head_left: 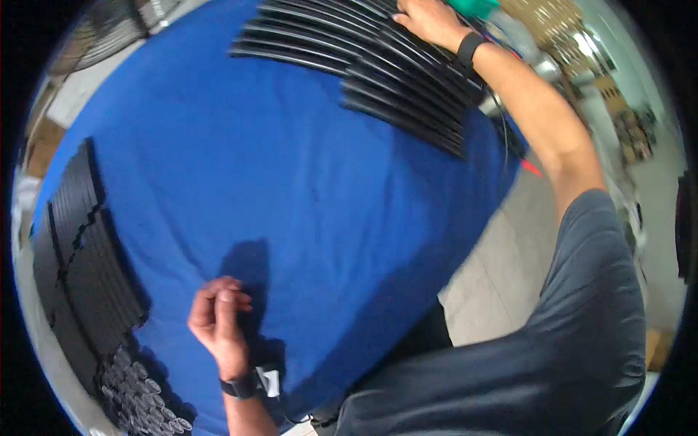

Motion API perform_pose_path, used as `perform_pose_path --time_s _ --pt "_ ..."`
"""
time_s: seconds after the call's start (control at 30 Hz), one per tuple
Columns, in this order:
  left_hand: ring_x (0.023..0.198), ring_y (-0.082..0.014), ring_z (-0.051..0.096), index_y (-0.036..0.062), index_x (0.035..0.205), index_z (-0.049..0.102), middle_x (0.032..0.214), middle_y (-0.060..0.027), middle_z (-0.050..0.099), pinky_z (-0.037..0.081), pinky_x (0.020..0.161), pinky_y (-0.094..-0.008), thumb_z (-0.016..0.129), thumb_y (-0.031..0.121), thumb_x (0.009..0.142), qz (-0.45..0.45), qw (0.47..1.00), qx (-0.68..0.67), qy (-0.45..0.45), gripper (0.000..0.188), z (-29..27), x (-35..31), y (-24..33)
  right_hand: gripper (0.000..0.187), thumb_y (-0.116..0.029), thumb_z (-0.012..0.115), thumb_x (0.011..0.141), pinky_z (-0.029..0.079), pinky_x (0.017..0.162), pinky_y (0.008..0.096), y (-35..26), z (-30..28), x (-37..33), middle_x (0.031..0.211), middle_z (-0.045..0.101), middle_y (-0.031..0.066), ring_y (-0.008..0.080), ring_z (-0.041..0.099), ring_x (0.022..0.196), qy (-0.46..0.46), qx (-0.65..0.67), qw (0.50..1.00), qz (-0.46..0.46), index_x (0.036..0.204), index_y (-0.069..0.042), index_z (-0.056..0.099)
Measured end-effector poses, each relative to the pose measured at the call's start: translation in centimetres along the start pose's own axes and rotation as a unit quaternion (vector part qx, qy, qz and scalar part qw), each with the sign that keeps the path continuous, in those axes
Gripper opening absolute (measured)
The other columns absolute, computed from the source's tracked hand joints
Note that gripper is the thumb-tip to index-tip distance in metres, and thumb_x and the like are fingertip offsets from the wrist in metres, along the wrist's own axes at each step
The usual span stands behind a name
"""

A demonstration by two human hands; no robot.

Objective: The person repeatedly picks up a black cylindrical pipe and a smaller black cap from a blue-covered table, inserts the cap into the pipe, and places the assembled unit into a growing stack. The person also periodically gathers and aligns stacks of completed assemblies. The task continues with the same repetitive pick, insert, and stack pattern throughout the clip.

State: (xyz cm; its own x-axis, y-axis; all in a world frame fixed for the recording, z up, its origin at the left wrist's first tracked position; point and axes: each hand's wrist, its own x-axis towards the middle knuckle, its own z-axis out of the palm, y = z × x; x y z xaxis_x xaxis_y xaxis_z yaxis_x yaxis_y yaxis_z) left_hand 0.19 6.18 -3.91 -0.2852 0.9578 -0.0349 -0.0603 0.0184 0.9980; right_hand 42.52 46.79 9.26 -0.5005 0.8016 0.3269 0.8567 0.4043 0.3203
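One broad blue cloth (pixel 240 160) bears, along its far edge, long glossy black plastic-looking tubes (pixel 407 102), probably light, stiff, slippery, best held mid-length. The bare right hand (pixel 430 20) is at them, its grip unclear; the bare left hand (pixel 217 320) hovers over the cloth's near side, fingers curled, whether touching the thumb I can't tell.

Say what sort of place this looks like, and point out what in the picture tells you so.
Probably a small workshop or packing area: rows of black tubes lie on a blue cloth, and more dark strips are stacked at its left edge.
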Motion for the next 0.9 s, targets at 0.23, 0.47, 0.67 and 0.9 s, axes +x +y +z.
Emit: perform_pose_path --time_s 0.23,0.47,0.67,0.9 --pt "0.075 -0.0103 0.062 -0.0006 0.11 0.071 0.095 -0.0061 0.071 0.049 0.065 -0.0241 0.064 0.022 0.103 -0.001 1.0 0.009 -0.024 0.024 0.3 0.3 0.6 0.028 -0.032 0.059 0.099 0.054 0.078 0.0544 7.3 -13.4 -23.4 0.101 0.065 0.0196 0.0422 0.065 0.095 -0.12 -0.117 0.986 0.015 0.108 -0.005 0.061" --pt "0.072 -0.0087 0.061 -0.0017 0.107 0.072 0.088 -0.0035 0.069 0.05 0.063 -0.0243 0.068 0.023 0.101 -0.023 0.998 -0.034 -0.041 0.026 -0.2 0.0 0.2 0.023 -0.022 0.064 0.089 0.055 0.084 0.0552 10.5 -29.9 -43.7 0.098 0.071 0.0221 0.0408 0.07 0.093 -0.433 -0.266 0.842 0.18 0.098 -0.002 0.07" --pt "0.07 -0.0083 0.061 -0.0014 0.103 0.072 0.086 -0.0029 0.069 0.051 0.062 -0.024 0.068 0.022 0.101 -0.025 0.997 -0.059 -0.037 0.024 0.2 -0.4 0.2 0.02 -0.018 0.061 0.091 0.052 0.072 0.0504 19.3 -47.2 -18.5 0.078 0.065 0.0195 0.0358 0.064 0.076 -0.182 -0.357 0.913 0.077 0.089 0.0 0.067" --pt "0.071 -0.0105 0.063 -0.0003 0.103 0.072 0.087 -0.0041 0.071 0.051 0.063 -0.0261 0.066 0.02 0.101 -0.028 0.996 -0.075 -0.036 0.022 0.1 0.2 0.1 0.028 -0.031 0.065 0.096 0.044 0.06 0.0376 -8.1 -33.9 8.0 0.073 0.061 0.0067 0.0214 0.054 0.062 0.129 0.252 0.951 -0.121 0.086 -0.005 0.063"
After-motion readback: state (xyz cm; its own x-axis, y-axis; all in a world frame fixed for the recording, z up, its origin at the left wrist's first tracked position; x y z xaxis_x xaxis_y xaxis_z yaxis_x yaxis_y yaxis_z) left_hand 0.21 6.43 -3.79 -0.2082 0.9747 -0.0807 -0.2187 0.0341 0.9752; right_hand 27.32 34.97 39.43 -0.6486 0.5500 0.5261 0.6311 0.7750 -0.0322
